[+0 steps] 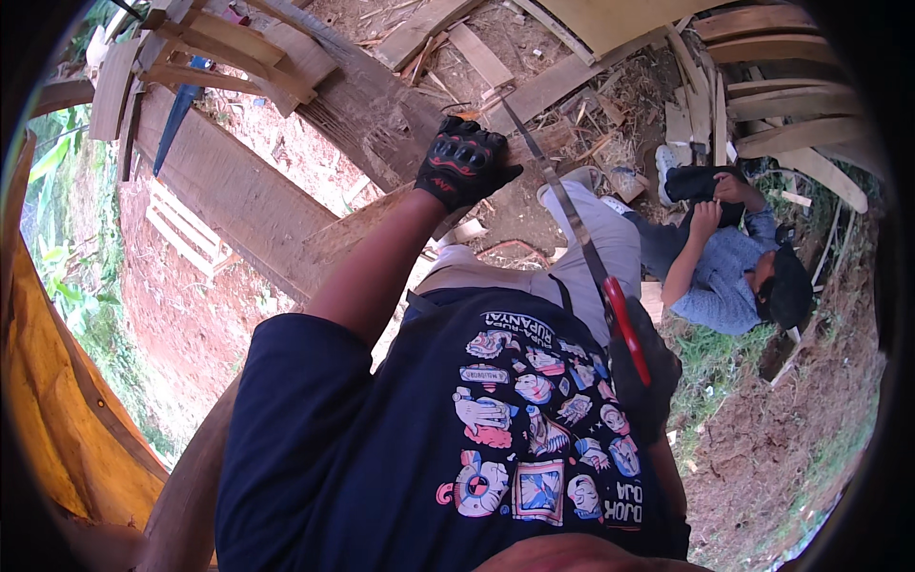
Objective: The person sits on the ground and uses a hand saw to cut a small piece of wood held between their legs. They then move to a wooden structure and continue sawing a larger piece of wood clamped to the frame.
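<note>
A handsaw with a red handle (pixel 624 329) crosses the middle of the view, its long narrow blade (pixel 575 217) pointing up and away to the left. My right hand (pixel 648 367), in a dark glove, is closed round that handle close to my body. My left hand (pixel 464 164), in a black glove with red trim, is closed over a wooden plank (pixel 357 221); its curled fingertips are hidden. To the right of this hand, the blade's far part passes over wood (pixel 538 143); whether it touches cannot be told.
A broad board (pixel 238 195) lies at left, with a blue handsaw (pixel 176 124) near stacked timber (pixel 224 48). Wood scraps and shavings (pixel 610 110) litter the ground ahead. At right, a person in a blue-grey shirt (pixel 729 276) sits low beside piled planks (pixel 791 100).
</note>
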`<state>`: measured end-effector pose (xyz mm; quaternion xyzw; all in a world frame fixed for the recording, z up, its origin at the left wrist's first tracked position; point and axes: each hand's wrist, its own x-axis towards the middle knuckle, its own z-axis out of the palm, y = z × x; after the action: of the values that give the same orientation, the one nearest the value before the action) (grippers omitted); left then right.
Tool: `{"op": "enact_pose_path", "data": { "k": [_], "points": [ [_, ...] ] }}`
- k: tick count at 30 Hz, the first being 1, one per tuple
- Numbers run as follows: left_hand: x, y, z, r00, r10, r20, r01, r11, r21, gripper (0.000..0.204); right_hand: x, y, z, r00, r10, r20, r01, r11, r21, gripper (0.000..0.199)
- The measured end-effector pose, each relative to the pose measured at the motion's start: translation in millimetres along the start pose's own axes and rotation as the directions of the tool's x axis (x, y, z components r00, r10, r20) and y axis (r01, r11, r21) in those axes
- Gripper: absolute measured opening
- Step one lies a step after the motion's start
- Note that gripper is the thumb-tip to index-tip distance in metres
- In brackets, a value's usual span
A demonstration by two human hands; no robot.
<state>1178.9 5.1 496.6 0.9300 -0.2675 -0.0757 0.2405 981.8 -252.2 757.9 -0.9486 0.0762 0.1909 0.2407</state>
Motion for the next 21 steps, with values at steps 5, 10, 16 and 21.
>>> {"op": "enact_pose_path", "data": {
  "k": [5,10,16,21],
  "points": [
    [0,-1,1,1.000,0.006,-0.008,-0.006,1.000,0.020,0.049,22,-20,-16,0.998,-0.066,0.010,0.064,0.983,0.173,0.045],
    [0,-4,3,1.000,0.015,-0.007,-0.016,0.998,-0.059,0.045,152,-4,78,0.829,-0.482,-0.285,0.514,0.856,0.049,0.040],
    [0,1,-5,1.000,-0.004,-0.002,0.004,0.998,-0.057,0.043,275,-14,157,0.795,-0.463,-0.392,0.495,0.869,-0.021,0.043],
    [5,-4,2,0.999,-0.006,-0.043,0.008,0.999,0.046,0.044,195,10,114,0.762,-0.503,-0.409,0.555,0.832,0.010,0.041]
  ]
}}
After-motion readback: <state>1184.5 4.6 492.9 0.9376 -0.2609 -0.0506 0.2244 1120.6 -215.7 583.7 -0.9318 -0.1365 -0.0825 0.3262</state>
